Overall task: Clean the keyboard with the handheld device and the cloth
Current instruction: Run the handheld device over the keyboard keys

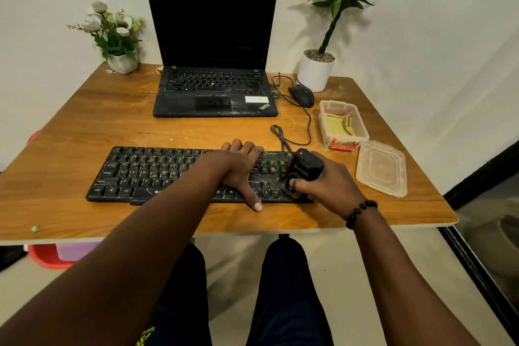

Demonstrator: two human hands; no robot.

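A dusty black keyboard [151, 174] lies across the front of the wooden table [92, 121]. My left hand [241, 168] lies flat on its right half, fingers over the far edge and thumb at the near edge. My right hand [328, 185] grips a small black handheld device [304, 166] that stands on the keyboard's right end, over the number pad. A yellow cloth [338, 123] lies folded inside a clear plastic box [362, 132] to the right, behind the keyboard.
The box's clear lid [382, 167] lies beside my right hand. An open black laptop [213, 64] stands at the back, with a wired mouse [302, 95] and its cable [303, 126] beside it. A flower pot [122, 63] and a white plant pot [316, 70] stand at the back corners.
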